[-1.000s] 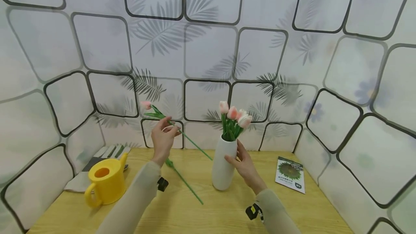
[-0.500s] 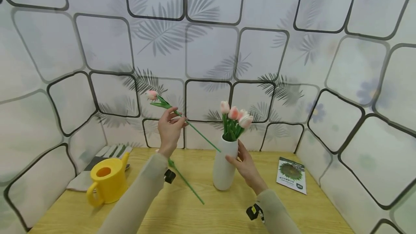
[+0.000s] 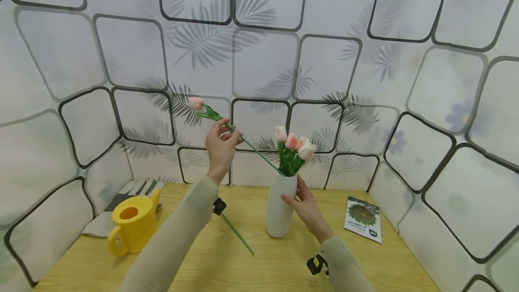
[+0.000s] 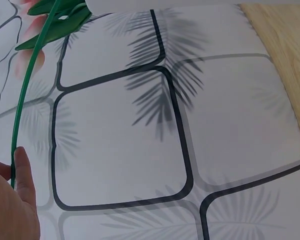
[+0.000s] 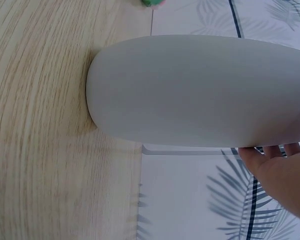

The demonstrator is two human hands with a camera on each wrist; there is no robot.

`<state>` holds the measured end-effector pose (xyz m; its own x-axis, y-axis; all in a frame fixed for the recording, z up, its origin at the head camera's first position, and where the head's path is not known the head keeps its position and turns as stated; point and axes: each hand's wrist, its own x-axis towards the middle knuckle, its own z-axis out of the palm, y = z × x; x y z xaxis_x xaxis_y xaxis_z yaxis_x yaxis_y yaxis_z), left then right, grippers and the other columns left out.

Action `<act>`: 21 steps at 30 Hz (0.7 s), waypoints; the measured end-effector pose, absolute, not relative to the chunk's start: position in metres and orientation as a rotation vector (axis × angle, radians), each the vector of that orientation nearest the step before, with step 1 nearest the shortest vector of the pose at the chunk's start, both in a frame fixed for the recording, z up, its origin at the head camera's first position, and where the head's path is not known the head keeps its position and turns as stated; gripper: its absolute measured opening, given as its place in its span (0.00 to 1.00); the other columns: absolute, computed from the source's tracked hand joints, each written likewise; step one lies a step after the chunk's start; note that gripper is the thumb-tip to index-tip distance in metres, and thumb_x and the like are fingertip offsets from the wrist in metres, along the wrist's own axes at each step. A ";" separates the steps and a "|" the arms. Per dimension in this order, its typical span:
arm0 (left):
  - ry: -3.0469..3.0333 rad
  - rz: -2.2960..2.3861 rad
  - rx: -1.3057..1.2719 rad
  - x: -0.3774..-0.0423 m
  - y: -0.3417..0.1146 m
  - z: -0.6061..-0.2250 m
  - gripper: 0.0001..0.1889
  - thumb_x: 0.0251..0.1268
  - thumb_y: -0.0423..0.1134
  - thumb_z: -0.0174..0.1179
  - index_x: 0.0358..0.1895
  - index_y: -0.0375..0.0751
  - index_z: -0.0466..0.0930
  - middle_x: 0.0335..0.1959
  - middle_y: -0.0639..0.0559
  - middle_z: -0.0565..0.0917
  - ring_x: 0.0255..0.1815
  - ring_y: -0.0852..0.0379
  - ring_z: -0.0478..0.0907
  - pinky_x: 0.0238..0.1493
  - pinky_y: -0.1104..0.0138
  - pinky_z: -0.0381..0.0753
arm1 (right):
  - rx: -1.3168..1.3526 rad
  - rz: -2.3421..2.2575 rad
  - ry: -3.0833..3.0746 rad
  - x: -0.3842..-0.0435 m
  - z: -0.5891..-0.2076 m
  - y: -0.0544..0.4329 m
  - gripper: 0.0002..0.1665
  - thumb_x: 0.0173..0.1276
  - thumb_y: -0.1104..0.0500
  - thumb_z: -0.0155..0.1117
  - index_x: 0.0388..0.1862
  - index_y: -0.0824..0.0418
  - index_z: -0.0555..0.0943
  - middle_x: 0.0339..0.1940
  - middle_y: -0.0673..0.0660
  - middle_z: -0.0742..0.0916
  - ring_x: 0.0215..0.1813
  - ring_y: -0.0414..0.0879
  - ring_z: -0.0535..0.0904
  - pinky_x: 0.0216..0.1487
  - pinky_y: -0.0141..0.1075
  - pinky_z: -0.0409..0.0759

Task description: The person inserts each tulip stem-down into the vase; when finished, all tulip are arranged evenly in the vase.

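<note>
My left hand (image 3: 222,148) pinches the green stem of a pink-and-white tulip (image 3: 196,102), tilted with its bloom up and to the left. The stem's lower end meets the rim of the white vase (image 3: 279,208). Several pink and white tulips (image 3: 293,142) stand in that vase. From the right side, my right hand (image 3: 307,208) grips the vase below its mouth; in the right wrist view the vase's base (image 5: 105,90) sits on the table. Thumb and finger close on the stem (image 4: 24,95) in the left wrist view. Another green stem (image 3: 238,234) lies on the table, partly hidden by my left forearm.
A yellow watering can (image 3: 135,224) stands on the wooden table (image 3: 259,274) at the left, with a grey-and-white cloth-like item (image 3: 95,228) behind it. At the right lies a packet with a sunflower picture (image 3: 363,220). Patterned walls (image 3: 263,66) enclose the table.
My left hand has moved up and to the right with the tulip, bringing its stem end from left of the vase to the rim. My right hand keeps its hold on the vase.
</note>
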<state>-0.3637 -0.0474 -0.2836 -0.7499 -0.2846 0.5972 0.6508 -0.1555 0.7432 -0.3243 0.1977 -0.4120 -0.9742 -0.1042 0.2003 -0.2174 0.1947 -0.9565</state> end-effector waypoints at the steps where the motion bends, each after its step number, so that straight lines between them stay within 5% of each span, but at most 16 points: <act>1: -1.505 -1.951 -0.429 -0.364 -0.046 -0.283 0.20 0.62 0.22 0.57 0.57 0.37 0.75 0.42 0.46 0.79 0.38 0.47 0.84 0.39 0.63 0.88 | 0.321 1.914 -2.355 -0.324 -0.412 0.198 0.52 0.69 0.51 0.66 0.81 0.49 0.46 0.80 0.59 0.58 0.78 0.63 0.57 0.72 0.63 0.60; 21: -1.791 -1.697 -0.545 -0.362 -0.011 -0.289 0.29 0.64 0.26 0.60 0.67 0.47 0.67 0.52 0.43 0.79 0.40 0.42 0.86 0.34 0.56 0.87 | 0.343 1.947 -2.338 -0.324 -0.410 0.197 0.52 0.70 0.53 0.65 0.82 0.49 0.45 0.81 0.59 0.57 0.78 0.63 0.55 0.73 0.63 0.58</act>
<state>-0.3623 -0.0112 -0.2890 -0.7323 -0.1093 0.6722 0.6652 0.0962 0.7404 -0.3240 0.1970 -0.4103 -0.9717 -0.1200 0.2033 -0.2217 0.1675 -0.9606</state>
